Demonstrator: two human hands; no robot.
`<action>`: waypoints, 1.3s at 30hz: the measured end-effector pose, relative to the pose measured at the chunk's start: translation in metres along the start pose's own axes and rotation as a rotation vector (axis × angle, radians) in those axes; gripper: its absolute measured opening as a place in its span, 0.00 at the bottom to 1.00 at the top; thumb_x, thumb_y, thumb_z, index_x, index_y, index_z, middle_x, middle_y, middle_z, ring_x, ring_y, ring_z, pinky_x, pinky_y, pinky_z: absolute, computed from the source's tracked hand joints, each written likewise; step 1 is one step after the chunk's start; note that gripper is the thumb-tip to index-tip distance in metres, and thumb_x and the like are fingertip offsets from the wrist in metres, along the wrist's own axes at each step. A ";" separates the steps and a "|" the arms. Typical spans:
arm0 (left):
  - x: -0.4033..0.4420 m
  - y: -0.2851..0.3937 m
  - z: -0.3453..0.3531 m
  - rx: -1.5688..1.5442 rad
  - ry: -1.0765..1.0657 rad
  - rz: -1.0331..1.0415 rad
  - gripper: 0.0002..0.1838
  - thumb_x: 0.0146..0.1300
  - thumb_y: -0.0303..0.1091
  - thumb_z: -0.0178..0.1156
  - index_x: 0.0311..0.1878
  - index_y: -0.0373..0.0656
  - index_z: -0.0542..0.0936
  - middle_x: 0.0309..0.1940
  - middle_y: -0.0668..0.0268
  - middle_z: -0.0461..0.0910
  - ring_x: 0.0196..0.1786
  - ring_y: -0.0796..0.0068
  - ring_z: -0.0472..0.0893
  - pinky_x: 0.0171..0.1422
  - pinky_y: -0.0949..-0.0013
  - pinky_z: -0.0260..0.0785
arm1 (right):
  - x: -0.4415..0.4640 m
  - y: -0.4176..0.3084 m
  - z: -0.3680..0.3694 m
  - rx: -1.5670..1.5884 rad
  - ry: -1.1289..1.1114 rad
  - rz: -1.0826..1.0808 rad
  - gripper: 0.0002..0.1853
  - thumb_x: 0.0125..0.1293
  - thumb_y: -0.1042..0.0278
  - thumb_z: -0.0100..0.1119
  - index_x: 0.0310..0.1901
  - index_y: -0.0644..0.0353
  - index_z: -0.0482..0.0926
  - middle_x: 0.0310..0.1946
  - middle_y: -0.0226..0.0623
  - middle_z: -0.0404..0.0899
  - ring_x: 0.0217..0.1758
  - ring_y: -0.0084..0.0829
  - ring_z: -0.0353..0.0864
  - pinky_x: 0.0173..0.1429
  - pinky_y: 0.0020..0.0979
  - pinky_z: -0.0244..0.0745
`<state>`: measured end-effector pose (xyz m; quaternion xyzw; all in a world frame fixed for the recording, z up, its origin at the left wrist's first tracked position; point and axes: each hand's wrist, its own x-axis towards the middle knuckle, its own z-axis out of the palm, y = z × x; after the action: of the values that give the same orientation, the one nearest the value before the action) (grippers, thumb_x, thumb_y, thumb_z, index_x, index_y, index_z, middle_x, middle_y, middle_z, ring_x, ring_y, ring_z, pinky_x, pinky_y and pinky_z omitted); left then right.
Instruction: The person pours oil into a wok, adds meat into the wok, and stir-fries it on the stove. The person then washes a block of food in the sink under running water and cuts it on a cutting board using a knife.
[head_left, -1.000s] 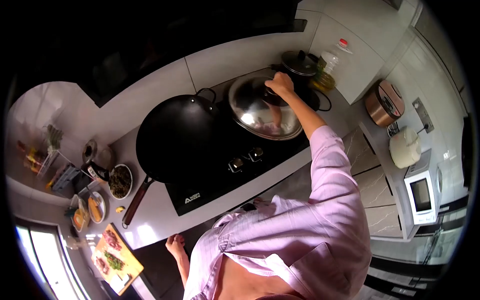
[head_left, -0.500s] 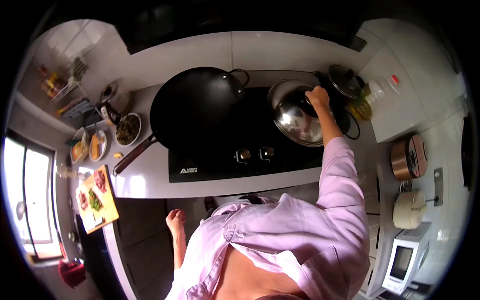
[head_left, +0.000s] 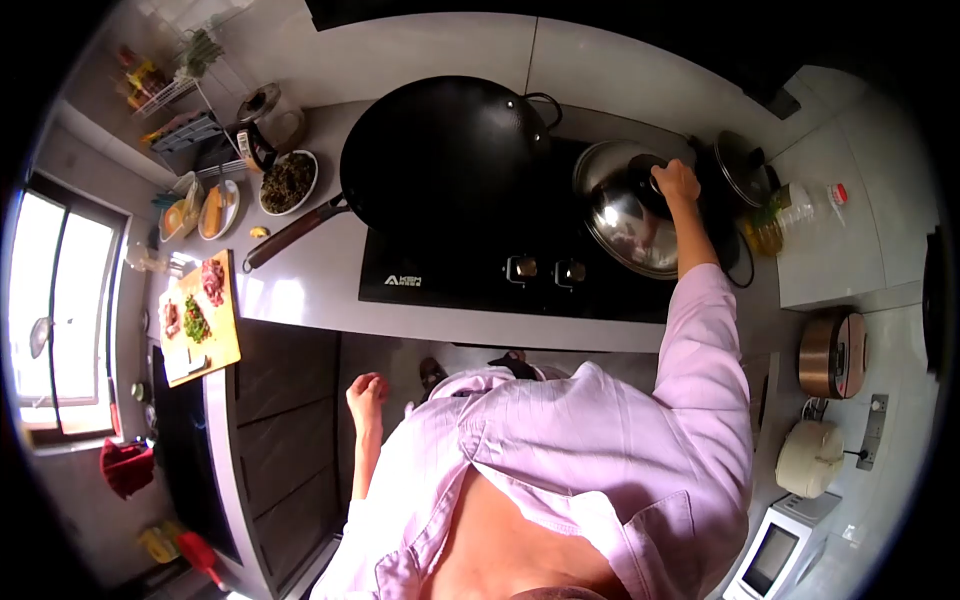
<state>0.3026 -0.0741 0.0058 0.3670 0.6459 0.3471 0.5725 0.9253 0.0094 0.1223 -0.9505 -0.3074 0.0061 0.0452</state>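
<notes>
My right hand point(head_left: 678, 182) is closed around the dark knob of a shiny, domed metal lid point(head_left: 622, 215) at the right side of the black gas stove point(head_left: 450, 275). What lies under the lid is hidden. To its left, a large black wok point(head_left: 440, 150) sits on the stove, its wooden handle point(head_left: 300, 232) pointing toward the counter's front left. My left hand point(head_left: 367, 390) hangs below the counter's front edge, fingers curled in, with nothing visible in it.
A cutting board point(head_left: 222, 335) with meat and chopped greens lies at the left counter corner. Behind it are a bowl of dark greens point(head_left: 288, 183) and a plate point(head_left: 226, 212). Another lid point(head_left: 740, 170) and an oil bottle point(head_left: 765, 235) stand right of the stove.
The view has tilted, so the stove and wok appear higher and further right. My right hand stays on the lid's knob. My left hand still hangs low with curled fingers.
</notes>
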 end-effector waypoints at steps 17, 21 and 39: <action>0.042 0.018 -0.041 0.053 -0.128 0.051 0.06 0.55 0.27 0.52 0.34 0.37 0.77 0.23 0.69 0.75 0.25 0.81 0.73 0.28 0.77 0.64 | -0.110 -0.041 0.003 -0.005 0.214 -0.337 0.19 0.60 0.55 0.47 0.42 0.64 0.73 0.38 0.54 0.75 0.41 0.49 0.75 0.43 0.44 0.71; 0.051 0.018 -0.039 0.086 -0.140 0.058 0.08 0.53 0.27 0.52 0.34 0.35 0.77 0.22 0.68 0.75 0.25 0.81 0.72 0.28 0.77 0.63 | -0.201 -0.092 0.019 0.101 -0.317 -0.402 0.19 0.54 0.48 0.51 0.28 0.57 0.79 0.31 0.47 0.78 0.36 0.49 0.76 0.41 0.44 0.70; 0.049 -0.003 -0.033 0.248 -0.113 0.039 0.12 0.48 0.33 0.54 0.34 0.36 0.79 0.29 0.55 0.79 0.36 0.62 0.79 0.42 0.66 0.69 | -0.227 -0.145 0.051 0.096 -0.618 -0.284 0.16 0.55 0.64 0.57 0.25 0.72 0.71 0.12 0.41 0.72 0.11 0.29 0.73 0.10 0.26 0.64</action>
<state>0.2661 -0.0337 -0.0175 0.4663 0.6435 0.2542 0.5512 0.6540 -0.0022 0.0812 -0.8481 -0.4352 0.3020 -0.0049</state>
